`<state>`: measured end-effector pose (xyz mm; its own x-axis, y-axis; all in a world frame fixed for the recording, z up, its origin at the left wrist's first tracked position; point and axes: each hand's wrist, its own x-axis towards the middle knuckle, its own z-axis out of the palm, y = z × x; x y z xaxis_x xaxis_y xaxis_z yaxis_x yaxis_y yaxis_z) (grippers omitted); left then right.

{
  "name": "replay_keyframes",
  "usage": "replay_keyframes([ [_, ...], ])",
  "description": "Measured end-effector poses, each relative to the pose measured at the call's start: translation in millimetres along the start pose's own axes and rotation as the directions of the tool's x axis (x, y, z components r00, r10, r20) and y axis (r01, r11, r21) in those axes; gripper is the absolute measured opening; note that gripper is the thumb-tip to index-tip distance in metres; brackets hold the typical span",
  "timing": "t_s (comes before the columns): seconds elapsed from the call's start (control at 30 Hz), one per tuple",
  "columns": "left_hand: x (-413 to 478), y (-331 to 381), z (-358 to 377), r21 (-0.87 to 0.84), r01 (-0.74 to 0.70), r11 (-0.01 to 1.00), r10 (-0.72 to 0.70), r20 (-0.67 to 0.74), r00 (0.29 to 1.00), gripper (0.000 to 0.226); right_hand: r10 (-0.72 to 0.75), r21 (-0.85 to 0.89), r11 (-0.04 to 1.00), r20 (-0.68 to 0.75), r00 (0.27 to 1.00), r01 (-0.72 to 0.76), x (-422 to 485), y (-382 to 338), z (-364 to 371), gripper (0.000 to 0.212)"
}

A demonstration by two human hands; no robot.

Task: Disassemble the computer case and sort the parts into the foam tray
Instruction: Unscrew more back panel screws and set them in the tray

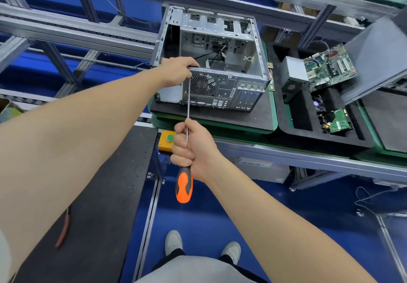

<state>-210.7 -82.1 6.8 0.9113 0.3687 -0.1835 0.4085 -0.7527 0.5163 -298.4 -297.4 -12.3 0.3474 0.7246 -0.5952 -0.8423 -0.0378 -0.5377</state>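
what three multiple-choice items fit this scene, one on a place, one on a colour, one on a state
1. Where is the green motherboard?
A in the foam tray right of the computer case; B inside the case; C on the floor.
2. What colour is the screwdriver grip?
A blue; B orange and black; C yellow.
3. What is the left hand doing?
A hanging idle; B pressing a button; C holding the case's rear top edge.
1 A: the board lies in the tray beside the power supply.
2 B: orange with black inlays below the right hand.
3 C: its fingers curl over that edge.
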Motion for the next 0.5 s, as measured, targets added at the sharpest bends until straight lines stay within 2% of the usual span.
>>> replay_keyframes([
  [0.07,1,1,-3,-0.051,0.019,0.999,-0.018,0.024,1.000,0.052,-0.087,-0.249,0.967,-0.154,0.984,0.047,0,1,1,0.029],
  [0.13,2,1,-5,-0.097,0.025,0.995,-0.019,0.061,0.998,0.055,-0.175,-0.416,0.907,-0.242,0.954,0.061,1,0,0,0.033],
  [0.3,2,0,-7,-0.120,0.053,0.991,-0.043,0.088,0.995,0.061,-0.355,-0.661,0.747,-0.296,0.887,0.078,3,-2,-8,0.047],
  [0.4,4,-2,-6,-0.150,0.050,0.987,-0.037,0.084,0.996,0.062,-0.316,-0.620,0.778,-0.241,0.918,0.105,4,0,-15,0.049],
  [0.5,6,-4,-7,-0.201,0.043,0.979,-0.022,0.105,0.994,0.062,-0.181,-0.359,0.922,-0.066,0.981,0.146,5,-1,-16,0.050],
])
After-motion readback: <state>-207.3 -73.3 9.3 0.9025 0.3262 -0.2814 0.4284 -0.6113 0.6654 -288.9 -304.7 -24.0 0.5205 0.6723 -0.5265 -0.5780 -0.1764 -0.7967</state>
